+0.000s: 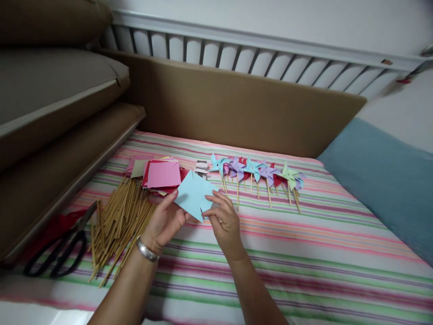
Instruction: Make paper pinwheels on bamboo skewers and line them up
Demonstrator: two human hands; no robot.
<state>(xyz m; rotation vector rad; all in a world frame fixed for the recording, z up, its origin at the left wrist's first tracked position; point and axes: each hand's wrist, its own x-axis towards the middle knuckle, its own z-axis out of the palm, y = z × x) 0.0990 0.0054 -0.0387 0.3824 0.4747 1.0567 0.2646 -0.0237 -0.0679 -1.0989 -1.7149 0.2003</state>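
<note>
A light blue paper square (193, 193) with slits cut in from its corners is held up between my two hands. My left hand (169, 221), with a silver bracelet at the wrist, grips its left side, thumb on top and fingers underneath. At the right and lower corner, the fingers of my right hand (223, 219) pinch the sheet beside a slit. Behind it lies a stack of coloured paper squares (164, 174), a pink one uppermost. Finished paper pinwheels (253, 169) on sticks lie in a row to the right.
Many thin wooden sticks (123, 214) lie heaped on the left of the striped cloth (304, 253). Black-handled scissors (62, 250) rest beside them. Brown cushions (61, 149) are stacked at the left, and a brown panel (233, 106) stands along the back before a white slatted rail (237, 49).
</note>
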